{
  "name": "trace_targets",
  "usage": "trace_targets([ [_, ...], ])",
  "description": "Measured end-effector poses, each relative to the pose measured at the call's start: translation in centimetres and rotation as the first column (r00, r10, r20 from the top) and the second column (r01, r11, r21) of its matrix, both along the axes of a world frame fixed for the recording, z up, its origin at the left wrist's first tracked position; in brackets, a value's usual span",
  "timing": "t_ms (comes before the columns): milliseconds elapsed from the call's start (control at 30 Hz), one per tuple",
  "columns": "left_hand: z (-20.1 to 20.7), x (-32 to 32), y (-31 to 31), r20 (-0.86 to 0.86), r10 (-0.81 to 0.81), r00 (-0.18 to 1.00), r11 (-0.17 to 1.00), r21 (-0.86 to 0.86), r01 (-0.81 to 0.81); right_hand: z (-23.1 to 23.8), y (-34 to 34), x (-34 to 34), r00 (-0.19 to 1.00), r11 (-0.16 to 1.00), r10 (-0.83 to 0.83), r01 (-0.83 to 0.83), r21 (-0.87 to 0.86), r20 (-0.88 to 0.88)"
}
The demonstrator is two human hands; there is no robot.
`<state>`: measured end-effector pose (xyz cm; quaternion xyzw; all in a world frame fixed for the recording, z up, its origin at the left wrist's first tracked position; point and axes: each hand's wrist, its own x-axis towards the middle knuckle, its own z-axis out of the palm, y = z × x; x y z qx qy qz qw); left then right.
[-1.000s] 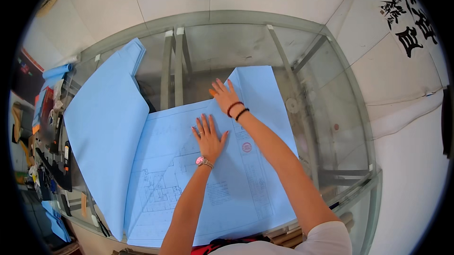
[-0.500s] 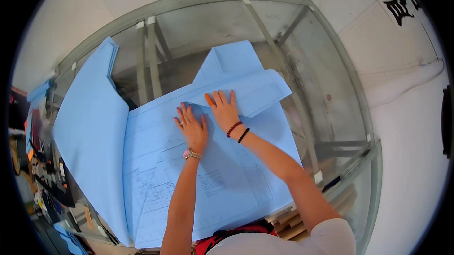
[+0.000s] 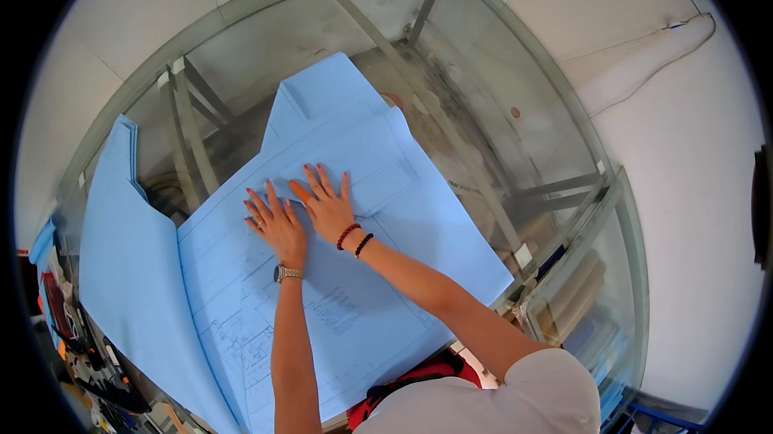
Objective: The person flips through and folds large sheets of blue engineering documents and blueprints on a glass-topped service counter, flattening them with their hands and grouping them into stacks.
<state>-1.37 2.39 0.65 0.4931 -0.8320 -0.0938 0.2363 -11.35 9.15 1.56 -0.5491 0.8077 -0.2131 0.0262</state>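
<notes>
A large pale-blue drawing sheet printed with fine plan lines lies over the glass table. Its far part is folded, with a creased flap reaching away from me. My left hand rests on the sheet with fingers spread, wearing a ring and a wristwatch. Close beside it, my right hand presses down by the fold, fingers outstretched. An orange finger cover sits on one of its fingers, and two dark bracelets circle that wrist. Neither hand grips anything.
At left, a thick folded stack of blue sheets borders the drawing. The glass table has a metal frame underneath. Tools and odds and ends crowd the lower left. Cardboard-coloured rolls show beneath the glass at right. A white wall rises beyond.
The view has shifted, so table and sheet appear farther left. Both hands stay flat on the paper; the left now lies higher relative to the right, and its wrist has turned.
</notes>
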Motion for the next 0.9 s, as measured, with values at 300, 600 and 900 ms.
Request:
trace_targets([
  [300,-0.2,0.1,-0.2,0.092,-0.021,0.996,1.000,-0.007,0.022,-0.1,-0.3,-1.3,0.997,0.997,0.071,-0.070,-0.025,0.037],
  [600,-0.4,-0.9,-1.8,0.051,-0.238,0.970,0.971,0.041,0.236,0.0,-0.3,-1.3,0.992,0.995,0.098,-0.096,-0.024,0.084],
  [900,-0.1,-2.0,-1.7,0.310,-0.182,0.933,0.978,-0.045,0.205,0.4,-3.6,-1.7,0.960,0.984,0.118,-0.078,-0.159,0.255],
])
